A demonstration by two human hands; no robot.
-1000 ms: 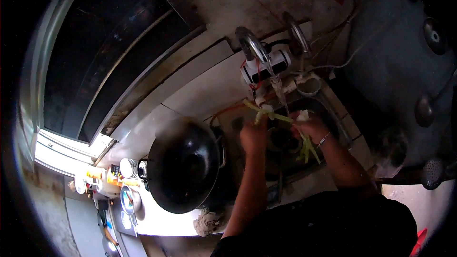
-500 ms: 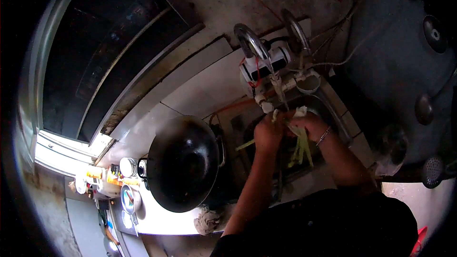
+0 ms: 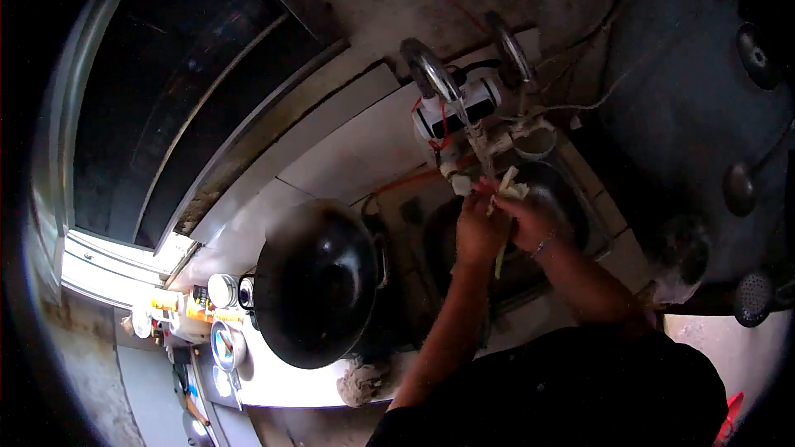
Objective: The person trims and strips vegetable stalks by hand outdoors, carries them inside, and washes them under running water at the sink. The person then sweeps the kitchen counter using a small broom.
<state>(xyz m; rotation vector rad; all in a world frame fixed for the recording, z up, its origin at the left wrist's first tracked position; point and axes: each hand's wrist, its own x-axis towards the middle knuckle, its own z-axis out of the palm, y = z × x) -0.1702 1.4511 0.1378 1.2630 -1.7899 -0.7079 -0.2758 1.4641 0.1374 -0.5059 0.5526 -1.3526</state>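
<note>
Over the sink [image 3: 571, 199], my left hand [image 3: 482, 230] and my right hand [image 3: 530, 222] meet just below the faucet [image 3: 435, 70]. Both are closed around pale green vegetable stalks [image 3: 513, 189], whose whitish ends stick up above the fingers. One thin stalk hangs down between the wrists. Water runs from the spout toward the fingertips. A bracelet circles my right wrist. The fingertips and part of the stalks are hidden behind the hands.
Left of the sink stands a large black wok [image 3: 316, 283], with a crumpled cloth [image 3: 361, 382] below it. Jars and bowls [image 3: 225, 344] line the far left counter. A small round cup [image 3: 536, 141] is behind the sink. Ladles [image 3: 739, 189] hang at the right.
My hands have come together under the water, and my right hand has moved left and lifted the stalks. The stalks that hung spread below my hands are now mostly out of sight.
</note>
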